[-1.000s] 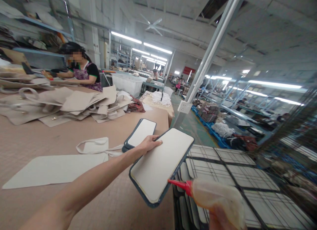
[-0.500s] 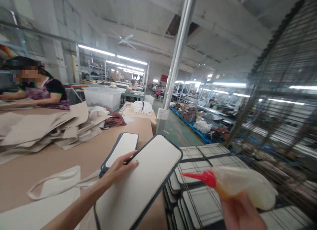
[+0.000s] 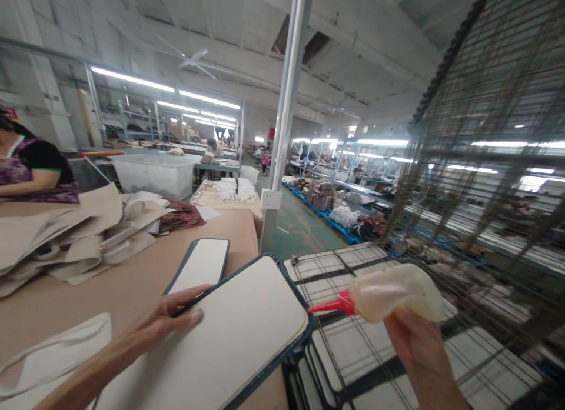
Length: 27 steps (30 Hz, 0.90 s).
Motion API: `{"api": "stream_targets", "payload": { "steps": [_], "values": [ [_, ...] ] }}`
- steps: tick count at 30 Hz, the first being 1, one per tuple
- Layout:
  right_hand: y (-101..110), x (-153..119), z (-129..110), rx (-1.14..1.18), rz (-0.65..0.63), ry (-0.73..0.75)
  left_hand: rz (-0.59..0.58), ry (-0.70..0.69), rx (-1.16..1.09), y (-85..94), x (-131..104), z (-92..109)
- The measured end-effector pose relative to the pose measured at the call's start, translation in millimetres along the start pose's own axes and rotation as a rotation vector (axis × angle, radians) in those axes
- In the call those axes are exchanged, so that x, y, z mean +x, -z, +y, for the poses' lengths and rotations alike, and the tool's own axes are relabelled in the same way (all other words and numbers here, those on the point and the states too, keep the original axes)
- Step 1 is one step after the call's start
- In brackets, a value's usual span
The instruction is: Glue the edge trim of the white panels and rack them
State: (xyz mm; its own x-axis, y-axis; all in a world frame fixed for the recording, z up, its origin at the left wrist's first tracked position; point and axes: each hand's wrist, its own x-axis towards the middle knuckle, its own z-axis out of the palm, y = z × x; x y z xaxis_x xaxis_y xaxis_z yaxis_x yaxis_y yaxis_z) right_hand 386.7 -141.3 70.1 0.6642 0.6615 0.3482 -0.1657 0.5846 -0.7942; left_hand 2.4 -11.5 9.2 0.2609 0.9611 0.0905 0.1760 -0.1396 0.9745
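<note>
My left hand [image 3: 179, 313] grips the near-left edge of a cream panel [image 3: 229, 322] with a dark blue border, thumb on its face. The panel is tilted above the table. In my right hand [image 3: 412, 333] is a soft translucent bottle [image 3: 397, 292] with a red nozzle [image 3: 331, 305]. Its tip points left and is at the panel's right edge; whether it touches is not clear. Behind the held panel, a second cream panel [image 3: 200, 263] with a dark border lies on the brown table [image 3: 145, 286].
Beige cut pieces [image 3: 79, 233] are heaped at the left, by a person's arm [image 3: 37, 180]. White straps [image 3: 57, 351] lie at the lower left. A metal pole [image 3: 286, 104] stands beyond the table. At the right, wire racks [image 3: 353, 269] hold more bordered panels.
The view has turned right. The bottle's nozzle has come closer to the held panel, from a small gap to its right edge. Both hands keep their hold.
</note>
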Motion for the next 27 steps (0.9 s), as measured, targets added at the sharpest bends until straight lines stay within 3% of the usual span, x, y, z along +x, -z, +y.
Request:
{"api": "stream_targets", "payload": {
  "steps": [4, 7, 12, 16, 19, 24, 27],
  "values": [
    [11.8, -3.4, 10.0, -0.019, 0.000, -0.059, 0.031, 0.028, -0.040, -2.1, 2.2, -0.3],
    [16.1, -22.1, 21.9, -0.010, 0.055, -0.112, 0.042, 0.042, -0.026, -3.8, 6.6, -3.7],
    [0.8, -46.8, 40.2, 0.074, 0.102, -0.106, 0.008, 0.011, 0.018, -19.1, 11.9, -19.8],
    [-5.4, -36.7, 64.3, 0.078, 0.059, -0.026, 0.068, 0.001, 0.010, -45.5, 7.3, -31.1],
    [-7.8, -29.8, 79.4, 0.064, 0.117, 0.004, 0.011, 0.020, -0.028, -59.6, 1.2, -30.2],
    [-16.3, -28.7, 87.9, 0.064, 0.210, 0.005, 0.016, 0.017, -0.093, -63.3, -6.6, -17.5],
    [-12.3, -30.6, 94.0, 0.060, 0.176, -0.003, -0.009, 0.031, -0.075, -61.2, -8.3, -13.9]
  ]
}}
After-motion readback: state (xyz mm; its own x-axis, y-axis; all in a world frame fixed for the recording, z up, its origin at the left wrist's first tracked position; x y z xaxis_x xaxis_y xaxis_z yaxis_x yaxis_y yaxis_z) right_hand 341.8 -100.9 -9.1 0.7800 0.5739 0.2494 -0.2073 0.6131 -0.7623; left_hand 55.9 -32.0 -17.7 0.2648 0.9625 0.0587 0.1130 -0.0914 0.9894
